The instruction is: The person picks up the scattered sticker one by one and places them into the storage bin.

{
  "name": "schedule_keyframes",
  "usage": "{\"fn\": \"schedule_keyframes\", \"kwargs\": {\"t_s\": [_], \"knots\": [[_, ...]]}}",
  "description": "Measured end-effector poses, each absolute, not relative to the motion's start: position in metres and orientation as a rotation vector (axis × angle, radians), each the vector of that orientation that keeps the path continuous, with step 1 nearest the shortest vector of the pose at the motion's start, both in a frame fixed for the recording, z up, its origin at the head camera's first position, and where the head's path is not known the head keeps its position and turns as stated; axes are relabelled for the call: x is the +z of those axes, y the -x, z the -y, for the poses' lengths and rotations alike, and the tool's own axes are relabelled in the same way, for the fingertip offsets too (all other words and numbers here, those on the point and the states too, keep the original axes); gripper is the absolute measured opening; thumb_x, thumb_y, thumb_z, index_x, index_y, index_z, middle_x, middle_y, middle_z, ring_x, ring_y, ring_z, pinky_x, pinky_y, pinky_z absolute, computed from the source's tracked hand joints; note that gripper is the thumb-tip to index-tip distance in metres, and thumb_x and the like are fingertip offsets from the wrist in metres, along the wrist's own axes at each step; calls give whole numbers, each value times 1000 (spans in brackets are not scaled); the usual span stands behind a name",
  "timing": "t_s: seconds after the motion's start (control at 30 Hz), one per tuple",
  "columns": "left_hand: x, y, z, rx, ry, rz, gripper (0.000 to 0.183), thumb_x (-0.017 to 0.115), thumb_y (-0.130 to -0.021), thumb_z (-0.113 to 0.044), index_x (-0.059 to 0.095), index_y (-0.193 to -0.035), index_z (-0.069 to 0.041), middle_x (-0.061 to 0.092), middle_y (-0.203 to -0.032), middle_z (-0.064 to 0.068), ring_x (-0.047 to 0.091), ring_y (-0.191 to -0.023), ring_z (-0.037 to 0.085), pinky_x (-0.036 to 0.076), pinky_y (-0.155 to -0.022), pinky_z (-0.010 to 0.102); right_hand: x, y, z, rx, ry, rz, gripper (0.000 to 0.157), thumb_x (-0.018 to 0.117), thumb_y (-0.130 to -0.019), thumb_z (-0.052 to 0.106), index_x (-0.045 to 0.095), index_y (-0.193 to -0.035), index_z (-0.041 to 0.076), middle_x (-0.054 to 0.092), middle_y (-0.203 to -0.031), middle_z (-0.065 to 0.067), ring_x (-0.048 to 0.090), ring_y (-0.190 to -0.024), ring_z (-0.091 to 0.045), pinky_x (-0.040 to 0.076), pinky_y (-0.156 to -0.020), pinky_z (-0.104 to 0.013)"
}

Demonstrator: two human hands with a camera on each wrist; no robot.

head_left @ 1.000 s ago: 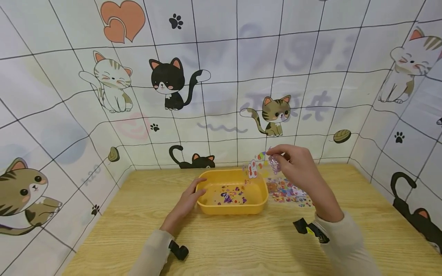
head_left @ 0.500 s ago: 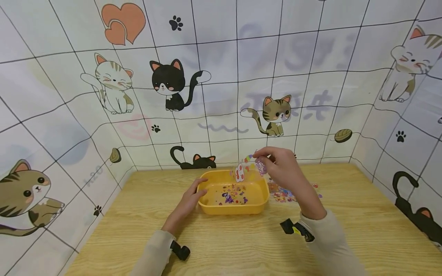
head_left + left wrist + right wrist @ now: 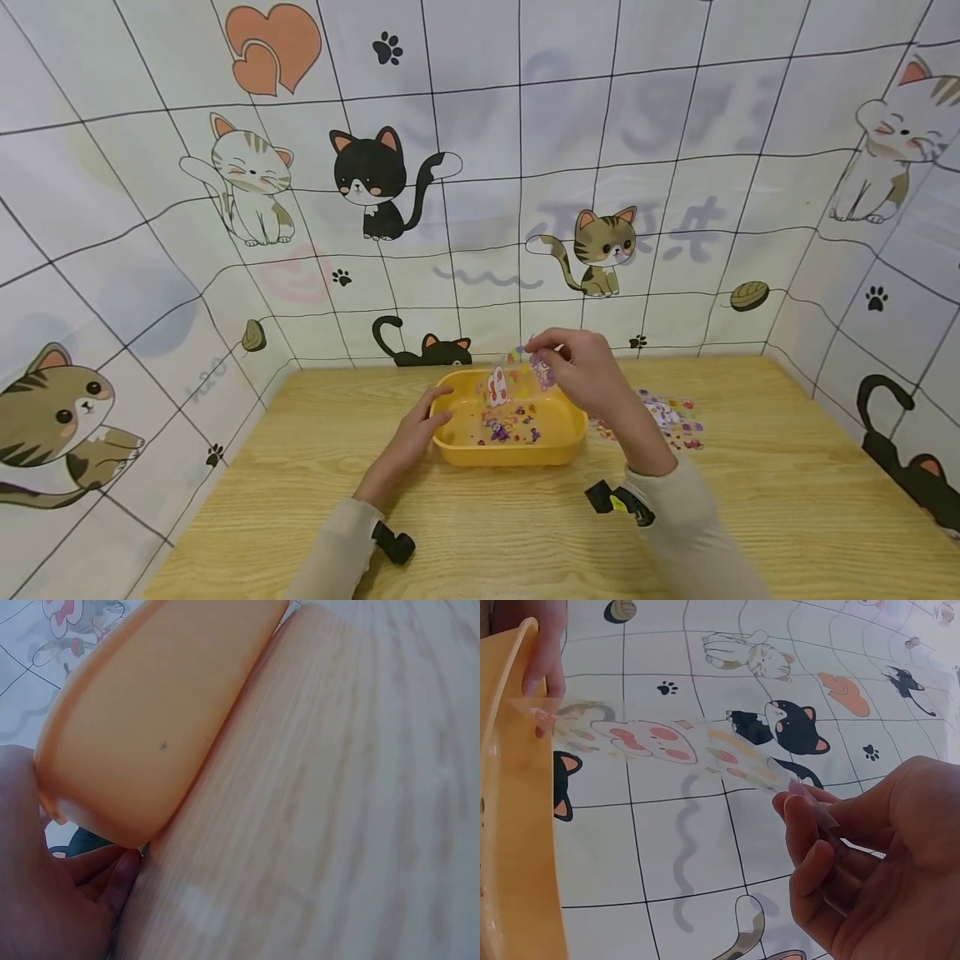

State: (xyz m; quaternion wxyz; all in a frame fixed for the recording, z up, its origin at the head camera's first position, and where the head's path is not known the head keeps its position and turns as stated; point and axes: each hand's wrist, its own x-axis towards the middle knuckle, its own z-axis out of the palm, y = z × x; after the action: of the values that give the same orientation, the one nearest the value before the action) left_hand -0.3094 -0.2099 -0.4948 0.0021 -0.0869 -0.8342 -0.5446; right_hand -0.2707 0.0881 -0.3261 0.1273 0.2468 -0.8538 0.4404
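Note:
A yellow plastic basin (image 3: 510, 456) stands on the table with small purple, red and orange bits (image 3: 501, 430) scattered over its bottom. My left hand (image 3: 411, 427) grips its left end, fingers over the rim; in the left wrist view the thumb and fingers bend round the basin's corner (image 3: 142, 772). Above the basin, my right hand (image 3: 588, 371) pinches a clear sticker sheet (image 3: 656, 742) between thumb and fingertips. It is printed with a white-and-red rabbit and fruit-like pictures, and its far end overlaps the basin's rim in the right wrist view.
To the basin's right lies a spread of colourful printed pieces (image 3: 667, 412), partly hidden by my right forearm. The wooden table (image 3: 495, 533) meets a cat-patterned cloth wall (image 3: 487, 208) behind and at both sides.
My right hand has moved left with the sticker sheet, from the basin's right end to over its middle. More of the printed pieces on the right now show. The left hand stays put.

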Motion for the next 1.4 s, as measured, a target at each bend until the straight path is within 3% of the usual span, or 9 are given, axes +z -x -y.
{"fn": "schedule_keyframes", "kwargs": {"t_s": [0.37,0.67,0.83,1.4], "knots": [[-495,308,210,-1714,283,2617,45,54,-106,-29,49,-150,-26,35,-167,8,26,-158,34,26,-125,61,-337,274,-82,1250,-731,2540,25,54,-103,2,77,-112,8,77,-104,-10,54,-62,-16,40,-49,-26],[-492,309,210,-1727,280,2660,47,50,-108,-23,45,-155,-18,29,-170,13,19,-160,36,21,-127,61,-345,275,-77,1279,-761,2603,24,56,-103,4,76,-115,8,76,-106,-10,56,-61,-16,41,-48,-27],[-494,309,211,-1707,289,2639,46,52,-107,-28,47,-153,-24,34,-168,8,23,-159,34,22,-127,60,-347,277,-74,1304,-777,2626,23,56,-103,4,76,-115,8,76,-108,-10,59,-62,-15,46,-50,-29],[-495,311,210,-1675,274,2631,45,54,-105,-28,49,-150,-27,38,-166,5,28,-158,30,25,-128,55,-358,293,-79,1116,-726,2727,22,57,-103,7,77,-111,10,77,-109,-8,65,-80,-15,47,-62,-29]]}}
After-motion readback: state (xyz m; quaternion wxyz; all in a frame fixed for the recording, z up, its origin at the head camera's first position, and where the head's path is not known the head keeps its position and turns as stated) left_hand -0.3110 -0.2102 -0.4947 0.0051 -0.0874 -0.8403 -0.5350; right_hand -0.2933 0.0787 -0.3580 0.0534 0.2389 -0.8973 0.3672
